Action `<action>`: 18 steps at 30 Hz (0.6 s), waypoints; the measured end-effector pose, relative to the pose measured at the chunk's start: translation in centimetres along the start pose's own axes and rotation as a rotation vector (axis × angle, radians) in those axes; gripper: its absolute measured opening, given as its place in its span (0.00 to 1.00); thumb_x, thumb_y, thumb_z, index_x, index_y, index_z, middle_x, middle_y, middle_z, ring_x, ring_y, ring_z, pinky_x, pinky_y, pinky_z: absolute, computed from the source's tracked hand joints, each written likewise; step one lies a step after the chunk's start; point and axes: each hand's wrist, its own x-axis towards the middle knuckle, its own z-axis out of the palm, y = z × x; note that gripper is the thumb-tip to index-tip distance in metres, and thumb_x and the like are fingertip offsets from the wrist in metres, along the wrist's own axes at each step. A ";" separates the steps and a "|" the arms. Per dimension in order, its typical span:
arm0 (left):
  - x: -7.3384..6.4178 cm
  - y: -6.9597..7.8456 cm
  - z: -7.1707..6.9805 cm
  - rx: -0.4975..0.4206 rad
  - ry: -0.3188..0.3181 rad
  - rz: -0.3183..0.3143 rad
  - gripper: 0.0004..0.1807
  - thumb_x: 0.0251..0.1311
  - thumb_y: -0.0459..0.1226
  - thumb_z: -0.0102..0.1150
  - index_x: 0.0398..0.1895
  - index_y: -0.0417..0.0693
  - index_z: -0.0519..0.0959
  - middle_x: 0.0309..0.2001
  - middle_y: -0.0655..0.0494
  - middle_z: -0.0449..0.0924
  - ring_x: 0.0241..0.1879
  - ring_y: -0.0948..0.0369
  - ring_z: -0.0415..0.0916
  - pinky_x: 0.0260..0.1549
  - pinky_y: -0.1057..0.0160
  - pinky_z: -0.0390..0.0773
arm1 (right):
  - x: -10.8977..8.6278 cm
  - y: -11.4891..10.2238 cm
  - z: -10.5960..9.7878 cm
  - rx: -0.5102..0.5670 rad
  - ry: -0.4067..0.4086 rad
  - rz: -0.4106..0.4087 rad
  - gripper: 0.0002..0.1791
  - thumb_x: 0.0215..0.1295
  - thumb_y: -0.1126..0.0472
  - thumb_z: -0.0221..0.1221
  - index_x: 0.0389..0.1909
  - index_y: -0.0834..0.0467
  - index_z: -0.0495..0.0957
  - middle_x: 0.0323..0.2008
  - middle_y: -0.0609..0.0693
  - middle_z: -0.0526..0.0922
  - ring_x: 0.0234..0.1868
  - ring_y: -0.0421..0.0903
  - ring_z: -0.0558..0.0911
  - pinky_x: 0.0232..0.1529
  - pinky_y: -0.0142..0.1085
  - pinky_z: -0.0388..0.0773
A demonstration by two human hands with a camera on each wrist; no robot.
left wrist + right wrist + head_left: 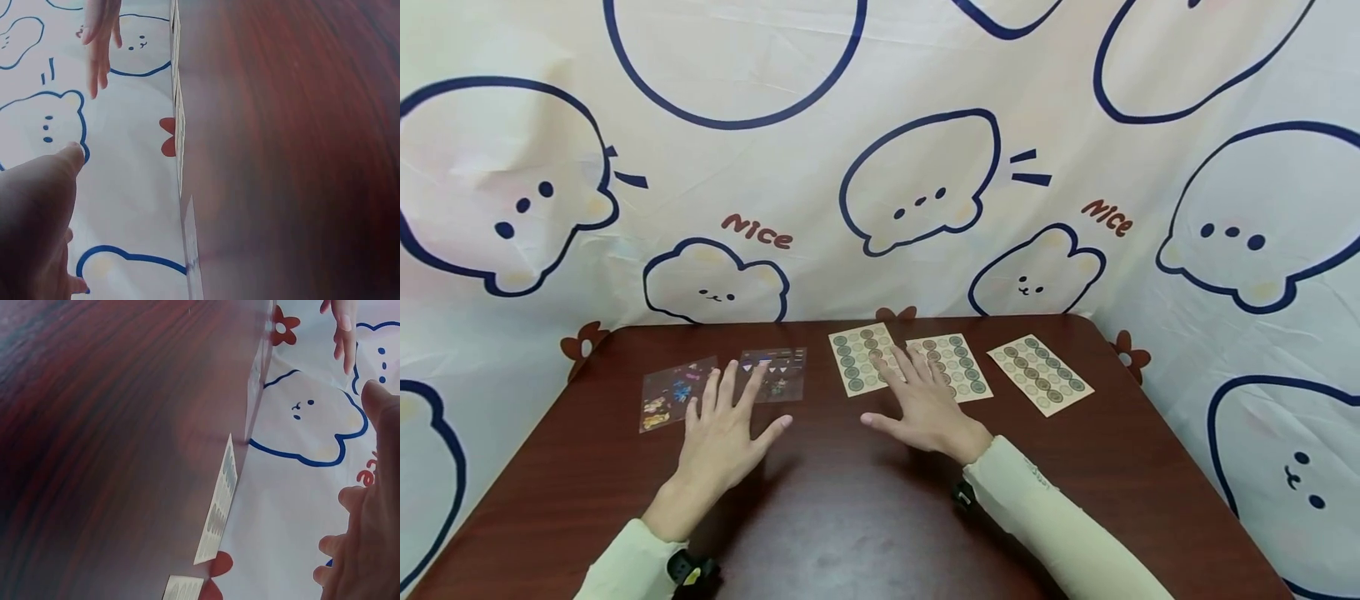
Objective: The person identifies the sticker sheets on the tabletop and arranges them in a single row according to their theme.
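My left hand [721, 437] is held above the table with its fingers spread, holding nothing. In the head view its fingertips overlap two clear sticker sheets: one with colourful figures [673, 392], the other with small dark and white prints [782, 375]. My right hand [925, 408], likewise spread and holding nothing, overlaps two cream sheets of round stickers, the left one [853, 358] and the middle one [966, 367]. A third cream sheet [1040, 375] lies farther right. Both wrist views show the hands raised over the tabletop, the left thumb [74, 159] and right thumb [375, 400] extended.
The dark brown wooden table [835, 517] reaches back to a white cloth backdrop [820, 283] printed with blue-outlined cartoon animals. Cloth also flanks the table left and right. Each wrist wears a dark strapped device, the left one [688, 569] plainer to see.
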 end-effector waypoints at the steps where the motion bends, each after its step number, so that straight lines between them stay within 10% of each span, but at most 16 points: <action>1: 0.0 -0.1 0.0 -0.002 0.001 -0.001 0.50 0.63 0.67 0.54 0.82 0.61 0.49 0.79 0.36 0.47 0.77 0.34 0.44 0.65 0.24 0.51 | 0.2 -0.1 0.1 0.000 -0.010 0.001 0.51 0.64 0.23 0.47 0.82 0.38 0.42 0.83 0.54 0.44 0.83 0.58 0.41 0.78 0.62 0.40; 18: -0.7 -3.0 -0.5 -0.022 -0.014 -0.035 0.47 0.66 0.61 0.56 0.82 0.58 0.48 0.76 0.30 0.51 0.74 0.31 0.47 0.62 0.23 0.56 | 2.0 -2.0 1.2 0.056 -0.061 -0.057 0.51 0.65 0.25 0.51 0.82 0.41 0.46 0.82 0.57 0.47 0.82 0.59 0.47 0.78 0.61 0.48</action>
